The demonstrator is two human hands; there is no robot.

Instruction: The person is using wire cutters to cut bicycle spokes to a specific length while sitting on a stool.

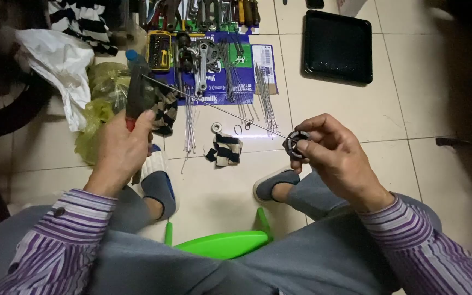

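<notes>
The left hand (124, 147) is closed around a dark cordless screwdriver (137, 93), whose body points up and away. A thin spoke (219, 109) slants from its tip down-right to the right hand (334, 155), whose fingertips pinch a small dark toothed ring (295, 144).

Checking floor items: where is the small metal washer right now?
In the head view, the metal washer lies on the tiled floor at centre, just above the striped cloth.

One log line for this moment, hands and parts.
left hand: grips tool | right hand: holds hub | spoke: spans tool to hub | floor: spokes, tray
</notes>
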